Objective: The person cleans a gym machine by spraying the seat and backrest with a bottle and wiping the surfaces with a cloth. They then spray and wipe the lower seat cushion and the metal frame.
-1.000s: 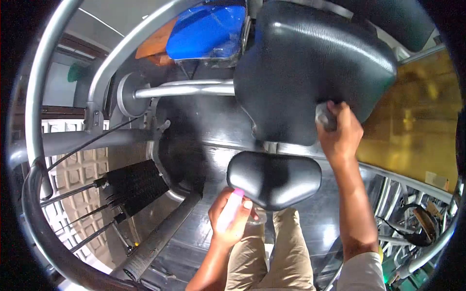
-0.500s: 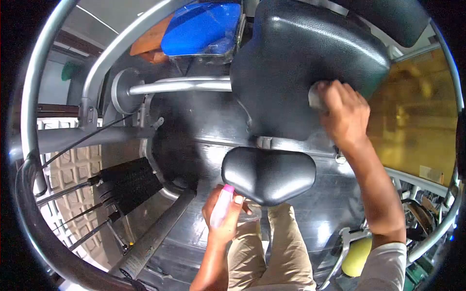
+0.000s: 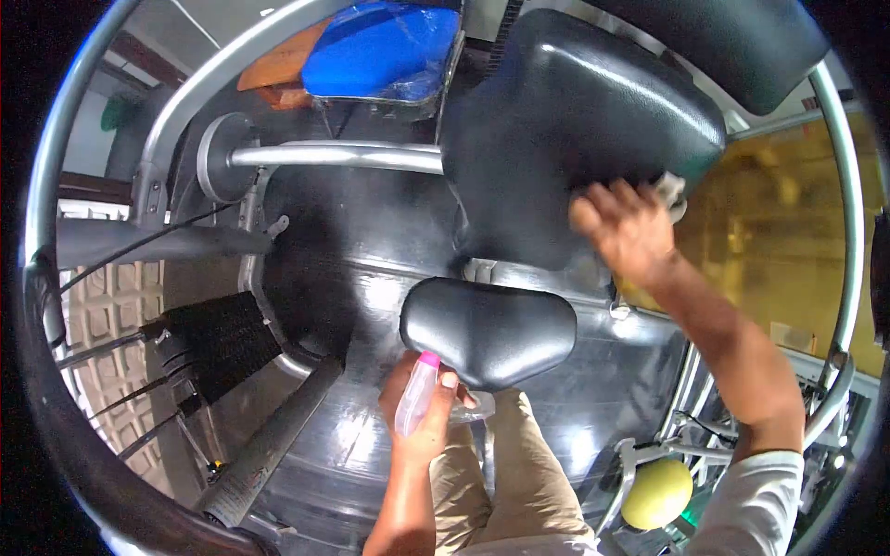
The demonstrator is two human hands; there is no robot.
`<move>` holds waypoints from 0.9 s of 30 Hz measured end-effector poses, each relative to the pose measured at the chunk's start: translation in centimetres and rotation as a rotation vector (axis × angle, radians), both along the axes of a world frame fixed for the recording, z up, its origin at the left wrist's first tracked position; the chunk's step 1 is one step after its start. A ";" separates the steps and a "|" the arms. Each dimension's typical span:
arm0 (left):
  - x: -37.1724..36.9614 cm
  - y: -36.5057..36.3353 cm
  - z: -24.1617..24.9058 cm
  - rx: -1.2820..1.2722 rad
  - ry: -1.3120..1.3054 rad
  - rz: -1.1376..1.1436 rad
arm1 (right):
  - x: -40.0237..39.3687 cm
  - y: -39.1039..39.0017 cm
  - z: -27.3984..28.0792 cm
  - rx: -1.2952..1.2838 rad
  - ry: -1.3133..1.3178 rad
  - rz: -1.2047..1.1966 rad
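My left hand [image 3: 428,408] is wrapped around a translucent bottle with a pink cap [image 3: 419,398], held low beside a small black pad [image 3: 487,329]. Another clear piece shows past the fingers, partly hidden by them. Over the large black padded seat [image 3: 547,139], my right hand [image 3: 630,227] is smeared by motion. A greyish-white cloth [image 3: 671,196] sticks out by its knuckles, near the seat's right edge. The fingers are curled and the palm faces down to the seat.
A blue plastic-wrapped seat [image 3: 380,51] stands at the back left. Metal tubing [image 3: 334,156] and a curved frame [image 3: 185,111] run round the left side. A yellow ball [image 3: 656,494] lies at lower right, below a yellowish glass panel [image 3: 769,241].
My right hand has turned over the seat, and the cloth has shifted from its left side to its right. The left hand keeps the bottle; the view has moved slightly.
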State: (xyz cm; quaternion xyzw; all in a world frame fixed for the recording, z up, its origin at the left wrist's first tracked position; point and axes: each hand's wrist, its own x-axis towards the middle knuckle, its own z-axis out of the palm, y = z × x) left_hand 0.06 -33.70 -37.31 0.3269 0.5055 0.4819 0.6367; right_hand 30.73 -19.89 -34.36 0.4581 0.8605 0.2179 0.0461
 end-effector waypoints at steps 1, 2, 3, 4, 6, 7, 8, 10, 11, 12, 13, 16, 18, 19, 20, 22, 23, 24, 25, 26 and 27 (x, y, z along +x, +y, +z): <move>-0.2 -0.2 0.1 0.012 0.025 -0.016 | 1.3 -1.5 -3.0 -0.026 -0.113 0.078; -0.4 -0.2 0.3 0.028 0.050 -0.037 | 2.2 -2.4 -4.8 -0.048 -0.226 0.150; -0.6 -0.2 0.4 0.043 0.078 -0.061 | 2.1 -2.1 -4.6 -0.083 -0.234 0.162; -0.9 -0.1 0.2 0.049 0.098 -0.067 | 1.9 -1.8 -4.4 -0.117 -0.240 0.172; -1.1 -0.6 -0.1 0.031 0.139 -0.080 | 0.5 -0.6 -1.8 -0.130 -0.216 0.126; -0.7 -0.5 -0.3 0.008 0.052 -0.037 | -1.2 1.3 1.8 -0.097 -0.192 0.067; -0.5 -0.6 -0.5 -0.011 0.052 -0.018 | -1.8 3.1 4.2 0.011 -0.074 0.098; -0.1 -0.4 -0.7 -0.026 0.045 0.014 | -2.1 5.0 5.9 0.086 0.062 0.030; 0.4 -0.2 0.0 -0.070 0.008 0.044 | -1.9 4.5 5.3 0.088 0.057 0.026; 0.6 -0.3 0.3 -0.064 0.006 0.037 | -1.6 3.6 3.8 0.088 0.055 0.024; 0.6 -0.4 0.5 -0.057 0.006 0.038 | -1.3 2.6 2.5 0.095 0.058 0.044; 0.8 -1.0 1.0 -0.022 -0.021 0.036 | 1.3 -2.5 -4.2 -0.268 -0.235 0.076; 1.0 -0.6 1.0 -0.008 -0.041 0.028 | 3.3 -2.8 -6.3 -0.357 -0.182 0.151; 1.0 -0.5 1.1 -0.018 -0.045 0.027 | 2.3 -2.1 -4.6 -0.216 -0.142 0.136; 1.2 -0.7 1.1 -0.043 -0.049 0.029 | 0.5 -0.9 -1.5 -0.089 -0.100 0.123; 2.0 -0.3 0.6 -0.057 -0.056 0.050 | -1.7 2.9 4.7 -0.022 0.165 -0.026; 2.6 -0.1 0.4 -0.045 -0.056 0.060 | -2.3 4.2 6.7 0.069 0.291 -0.068; 3.2 0.2 0.3 -0.028 -0.055 0.071 | -2.8 5.1 7.8 0.167 0.418 -0.107; 3.6 0.4 0.5 -0.014 -0.045 0.058 | -3.2 5.3 7.7 0.173 0.577 -0.152; 4.0 0.7 0.6 0.004 -0.034 0.042 | -3.4 5.3 7.4 0.185 0.737 -0.198; 4.3 1.2 0.8 0.027 -0.022 0.027 | -3.6 4.7 6.8 0.126 0.947 -0.291</move>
